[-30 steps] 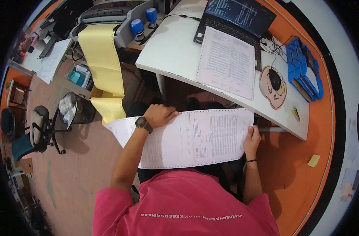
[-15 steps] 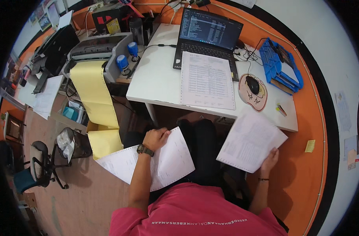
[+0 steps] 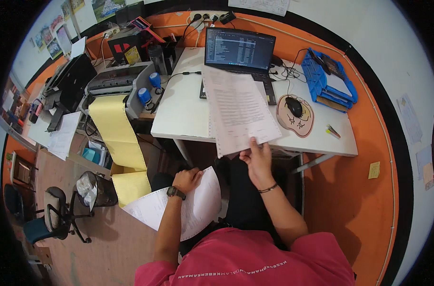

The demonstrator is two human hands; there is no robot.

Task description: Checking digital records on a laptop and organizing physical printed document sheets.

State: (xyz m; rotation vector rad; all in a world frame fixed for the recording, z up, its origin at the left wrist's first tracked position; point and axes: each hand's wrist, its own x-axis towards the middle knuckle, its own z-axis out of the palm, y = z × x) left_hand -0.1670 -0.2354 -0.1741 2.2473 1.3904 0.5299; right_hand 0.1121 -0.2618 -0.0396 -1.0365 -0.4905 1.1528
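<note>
My left hand (image 3: pixel 188 178) is closed on white perforated continuous paper (image 3: pixel 198 209) over my lap, whose left end lies by a yellow continuous paper strip (image 3: pixel 117 128) draped from a grey printer (image 3: pixel 112 81) into a carton. My right hand (image 3: pixel 257 159) holds a printed perforated sheet (image 3: pixel 238 112) by its lower edge, raised over the desk's front. Behind that sheet, another sheet (image 3: pixel 209 124) is largely hidden, lying over the keyboard of an open laptop (image 3: pixel 238 47).
White desk (image 3: pixel 169 114) holds a mouse (image 3: pixel 294 107) on its pad, blue tray (image 3: pixel 329 81), small clips (image 3: pixel 332 132) and blue stamps (image 3: pixel 145 97). A waste bin (image 3: pixel 105 190) and office chair (image 3: pixel 55 219) stand at left. Orange wall (image 3: pixel 369 200) runs along the right.
The white paper, earlier one span between both hands, is in two separate parts. My right hand has lifted its sheet up and leftward over the desk; my left hand remains on the lap portion.
</note>
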